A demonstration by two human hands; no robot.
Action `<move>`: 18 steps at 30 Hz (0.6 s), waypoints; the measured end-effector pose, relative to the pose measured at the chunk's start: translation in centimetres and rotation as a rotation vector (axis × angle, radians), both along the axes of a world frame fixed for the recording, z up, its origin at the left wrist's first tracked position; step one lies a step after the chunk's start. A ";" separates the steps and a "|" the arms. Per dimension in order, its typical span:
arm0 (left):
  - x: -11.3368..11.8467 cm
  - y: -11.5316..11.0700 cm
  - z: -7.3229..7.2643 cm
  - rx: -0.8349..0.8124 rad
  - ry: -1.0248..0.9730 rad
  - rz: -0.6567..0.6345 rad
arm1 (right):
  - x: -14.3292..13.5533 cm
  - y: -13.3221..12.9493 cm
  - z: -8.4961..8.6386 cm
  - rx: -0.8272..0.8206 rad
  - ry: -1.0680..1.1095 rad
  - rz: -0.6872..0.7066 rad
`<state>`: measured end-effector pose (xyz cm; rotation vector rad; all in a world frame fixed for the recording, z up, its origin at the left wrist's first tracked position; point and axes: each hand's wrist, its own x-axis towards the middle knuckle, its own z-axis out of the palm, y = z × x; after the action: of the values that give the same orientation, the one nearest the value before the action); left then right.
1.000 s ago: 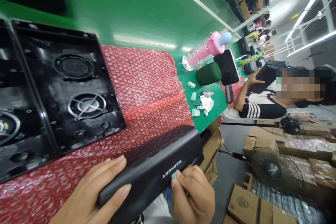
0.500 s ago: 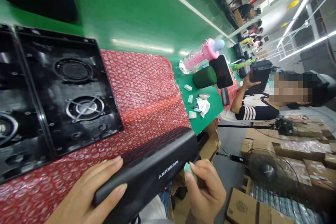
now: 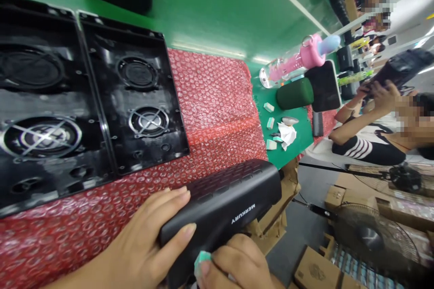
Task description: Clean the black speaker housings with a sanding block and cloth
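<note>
Two hands: six o'clock; left hand [image 3: 149, 239], fingers clasping one end of a black MERKURY case [image 3: 220, 216]; right hand [image 3: 244, 264], fingers pinching a green-and-white block [image 3: 203, 259] just beside it.
Red bubble wrap [image 3: 217, 95]: twelve o'clock, spread on the green worktop [image 3: 203, 9].
Open housings [image 3: 140, 99]: nine o'clock, lying on the wrap.
Pink-capped bottle [image 3: 293, 61]: two o'clock, next to a green cylinder [image 3: 294, 94].
Co-worker [image 3: 361, 149]: three o'clock, gripping a dark case [image 3: 403, 67].
Standing fan [image 3: 369, 235]: four o'clock.

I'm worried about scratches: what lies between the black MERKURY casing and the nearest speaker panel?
Red bubble wrap lies between the MERKURY casing and the speaker panel, as the head view shows.
</note>
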<state>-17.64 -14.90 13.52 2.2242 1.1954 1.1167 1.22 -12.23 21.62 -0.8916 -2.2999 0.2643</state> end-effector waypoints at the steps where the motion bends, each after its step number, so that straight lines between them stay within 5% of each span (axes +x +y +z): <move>1: -0.1 0.0 0.0 0.014 0.017 -0.024 | 0.0 0.1 0.1 -0.013 -0.018 0.013; 7: -0.2 0.2 0.0 0.033 0.031 -0.015 | 0.7 1.8 1.6 -0.167 -0.146 -0.157; 9: 0.0 0.1 0.1 0.017 -0.006 -0.001 | 0.6 2.0 2.0 -0.183 -0.193 -0.065; 11: 0.2 0.0 0.1 -0.016 -0.040 0.016 | 0.5 2.0 2.0 -0.159 -0.228 0.032; 15: 0.5 -0.1 0.3 -0.023 -0.037 0.031 | 0.9 1.7 1.6 -0.054 -0.284 -0.137; 18: 0.7 -0.2 0.3 -0.013 -0.060 0.046 | 1.6 1.5 1.4 -0.003 -0.300 -0.070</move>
<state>-16.99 -15.12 13.79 2.1481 1.2319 1.1815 2.80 -10.73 23.03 -1.0718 -2.5341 0.1095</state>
